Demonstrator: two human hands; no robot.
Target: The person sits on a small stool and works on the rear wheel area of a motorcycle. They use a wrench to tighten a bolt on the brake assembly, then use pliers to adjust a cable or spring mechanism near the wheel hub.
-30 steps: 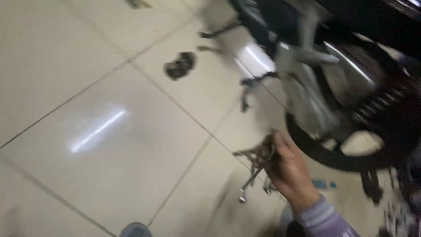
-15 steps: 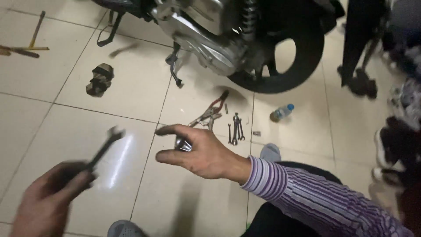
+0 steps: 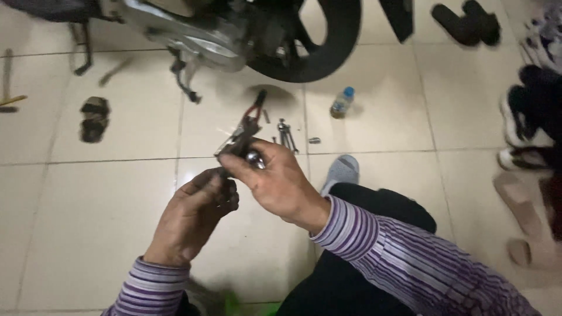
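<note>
Crouching over the tiled floor (image 3: 374, 126), the person brings both hands together on a small metal part (image 3: 253, 158). The right hand (image 3: 280, 186) pinches it with closed fingers; the left hand (image 3: 196, 213) curls shut around its lower end. Just beyond, at twelve o'clock, red-handled pliers (image 3: 250, 119) lie beside loose wrenches (image 3: 284, 134), a plastic bottle (image 3: 342, 102) at two, under the motorcycle wheel (image 3: 319, 44).

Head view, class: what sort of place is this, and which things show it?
Probably an informal motorcycle repair spot on a tiled floor: a motorcycle's rear wheel and engine, with pliers and spanners lying loose.
</note>
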